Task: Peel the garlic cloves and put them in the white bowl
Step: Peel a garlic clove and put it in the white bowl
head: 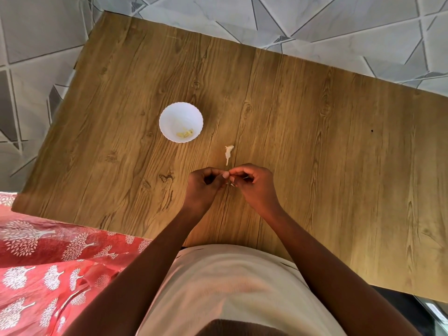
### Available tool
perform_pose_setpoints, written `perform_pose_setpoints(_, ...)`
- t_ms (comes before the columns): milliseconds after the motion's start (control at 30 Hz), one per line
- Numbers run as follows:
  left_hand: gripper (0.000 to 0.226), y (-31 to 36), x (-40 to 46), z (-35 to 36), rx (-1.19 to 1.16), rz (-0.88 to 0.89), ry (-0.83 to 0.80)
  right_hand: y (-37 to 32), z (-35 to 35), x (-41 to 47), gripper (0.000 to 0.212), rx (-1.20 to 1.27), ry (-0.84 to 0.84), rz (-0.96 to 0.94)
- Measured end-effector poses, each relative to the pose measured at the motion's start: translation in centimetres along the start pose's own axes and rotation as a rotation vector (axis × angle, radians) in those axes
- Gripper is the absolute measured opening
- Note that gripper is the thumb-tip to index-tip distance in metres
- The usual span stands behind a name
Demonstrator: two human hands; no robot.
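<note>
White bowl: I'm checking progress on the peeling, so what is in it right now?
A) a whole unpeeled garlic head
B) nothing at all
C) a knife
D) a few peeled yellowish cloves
D: a few small yellowish cloves lie at the bottom of the white bowl.

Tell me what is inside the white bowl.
The white bowl holds a few pale yellow peeled garlic cloves, lying near its front wall. Nothing covers them; their exact number is too small to tell.

Garlic scrap [228, 154] lies between hands and white bowl [169, 112].
</note>
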State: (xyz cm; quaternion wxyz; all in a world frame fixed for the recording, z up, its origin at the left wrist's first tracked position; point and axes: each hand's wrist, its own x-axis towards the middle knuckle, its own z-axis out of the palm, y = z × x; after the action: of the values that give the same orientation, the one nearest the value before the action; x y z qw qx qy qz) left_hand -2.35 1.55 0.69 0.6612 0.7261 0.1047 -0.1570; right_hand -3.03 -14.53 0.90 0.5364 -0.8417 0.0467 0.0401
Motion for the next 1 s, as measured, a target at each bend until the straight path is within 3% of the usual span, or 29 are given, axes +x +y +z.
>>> perform_pose_setpoints(1000, 0.012, 0.04, 0.34, 0.19, 0.046, 0.038, -0.043, -0.37, -0.42, 0.45, 0.013, 0.24, 0.033, 0.162)
